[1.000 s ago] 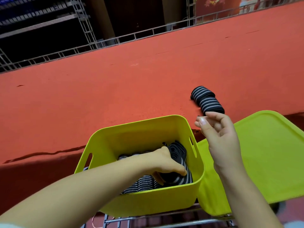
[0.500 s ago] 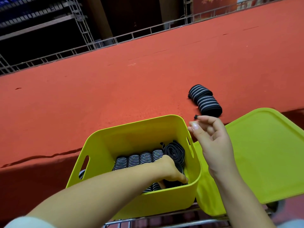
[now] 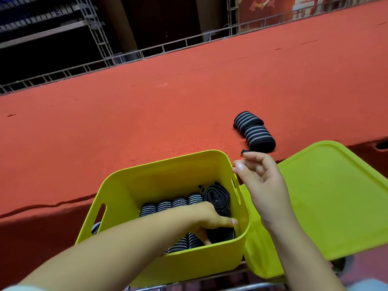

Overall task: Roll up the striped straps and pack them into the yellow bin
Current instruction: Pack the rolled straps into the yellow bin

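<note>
Rolled black-and-grey striped straps [image 3: 180, 204] line the yellow plastic bin [image 3: 147, 183]; left hand [image 3: 210, 219] inside, fingers curled round one coil. Two more rolls [image 3: 255, 131] lie on the red felt table [image 3: 147, 114] — right hand [image 3: 262, 181] hovers, loosely curled, empty.

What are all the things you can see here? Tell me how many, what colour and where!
Bin: one, yellow, near the front, with handle slots in its sides.
Rolled straps in the bin: several, black with grey stripes, packed in rows; exact count hidden by the arm.
Rolled straps on the table: two, black with grey stripes, touching, beyond the right hand.
Lid: one, yellow, right of the bin.
Table: one, red-orange covering, behind the bin.
Metal racks: grey, along the dark background.
Left hand: inside the bin, gripping a dark strap roll.
Right hand: above the bin's right edge, fingers loosely curled, holding nothing.
</note>
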Action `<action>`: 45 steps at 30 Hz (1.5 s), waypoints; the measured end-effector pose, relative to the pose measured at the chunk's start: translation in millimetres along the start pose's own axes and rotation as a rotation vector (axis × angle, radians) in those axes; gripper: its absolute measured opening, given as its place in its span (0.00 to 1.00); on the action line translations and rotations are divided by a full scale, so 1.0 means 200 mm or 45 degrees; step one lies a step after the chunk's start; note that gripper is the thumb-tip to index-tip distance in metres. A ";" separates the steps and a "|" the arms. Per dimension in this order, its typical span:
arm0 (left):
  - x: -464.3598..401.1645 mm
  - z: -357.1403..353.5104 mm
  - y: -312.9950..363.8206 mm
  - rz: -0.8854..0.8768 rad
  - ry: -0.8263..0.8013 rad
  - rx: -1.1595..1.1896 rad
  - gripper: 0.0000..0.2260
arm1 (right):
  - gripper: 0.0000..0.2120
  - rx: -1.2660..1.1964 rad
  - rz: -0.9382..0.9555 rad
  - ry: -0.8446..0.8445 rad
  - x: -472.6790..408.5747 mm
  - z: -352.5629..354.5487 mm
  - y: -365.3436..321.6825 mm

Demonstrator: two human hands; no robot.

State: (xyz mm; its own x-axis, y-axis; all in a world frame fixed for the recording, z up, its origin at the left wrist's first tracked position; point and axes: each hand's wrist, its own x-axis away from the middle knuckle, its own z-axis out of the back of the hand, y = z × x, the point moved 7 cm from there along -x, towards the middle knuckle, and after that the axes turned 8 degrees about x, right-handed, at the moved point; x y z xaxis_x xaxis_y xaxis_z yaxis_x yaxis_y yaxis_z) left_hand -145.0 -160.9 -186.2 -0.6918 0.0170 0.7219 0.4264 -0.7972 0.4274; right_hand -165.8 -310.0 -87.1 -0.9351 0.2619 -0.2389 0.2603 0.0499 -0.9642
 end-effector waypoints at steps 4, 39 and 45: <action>0.05 0.13 0.02 -0.034 -0.051 0.066 0.33 | 0.09 0.055 0.027 -0.023 -0.04 0.04 -0.02; -0.83 0.50 1.26 -0.158 0.179 0.835 0.18 | 0.32 1.365 -0.801 -0.494 -1.11 0.36 0.46; -0.89 0.47 1.31 -0.114 0.070 0.817 0.28 | 0.30 1.228 -0.800 -0.450 -1.12 0.32 0.54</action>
State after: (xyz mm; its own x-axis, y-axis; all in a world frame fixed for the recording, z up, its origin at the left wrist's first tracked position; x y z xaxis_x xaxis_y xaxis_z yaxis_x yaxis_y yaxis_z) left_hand 145.4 -316.2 -151.9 -0.7626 0.0220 0.6465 0.6172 -0.2746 0.7373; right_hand 56.8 -425.0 -145.9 -0.8874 0.1644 0.4307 -0.4107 -0.7063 -0.5766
